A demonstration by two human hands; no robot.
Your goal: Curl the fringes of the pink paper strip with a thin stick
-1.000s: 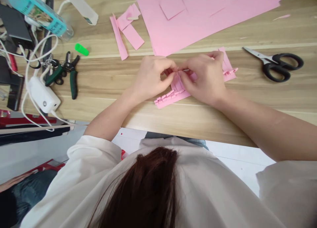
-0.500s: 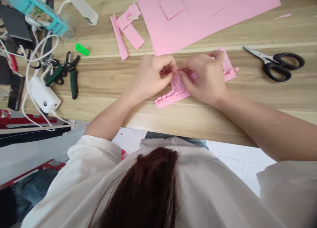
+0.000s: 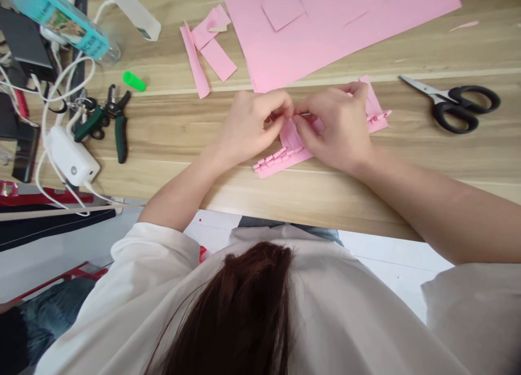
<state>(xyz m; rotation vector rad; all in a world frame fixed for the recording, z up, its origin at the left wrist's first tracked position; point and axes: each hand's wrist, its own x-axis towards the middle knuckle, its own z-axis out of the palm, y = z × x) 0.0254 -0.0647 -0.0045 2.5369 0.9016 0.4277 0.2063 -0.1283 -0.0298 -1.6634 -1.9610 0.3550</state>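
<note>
My left hand (image 3: pixel 258 122) is closed in a pinch, its thumb and forefinger meeting the fingertips of my right hand (image 3: pixel 336 126). Between them is a small bit of pink paper, mostly hidden by the fingers. Under and beside my right hand lies a pink paper strip (image 3: pixel 268 171), flat on the table and partly covered. Several small rolled pink paper pieces (image 3: pixel 279 158) sit in a row along its left part. More little rolls (image 3: pixel 377 117) show at its right end, beyond my right hand. My right hand is pinched shut as well.
Black-handled scissors (image 3: pixel 451 101) lie to the right. Large pink sheets (image 3: pixel 325 44) are at the back, with cut pink pieces (image 3: pixel 218 60) left of them. Green-handled pliers (image 3: pixel 121 131), a green cap (image 3: pixel 134 81), a white adapter (image 3: pixel 73 155) with cables, and a bottle (image 3: pixel 67 25) crowd the left.
My left fingertips have shifted very slightly to the right, closer against the right ones. Otherwise the hands and the papers stay where they were.
</note>
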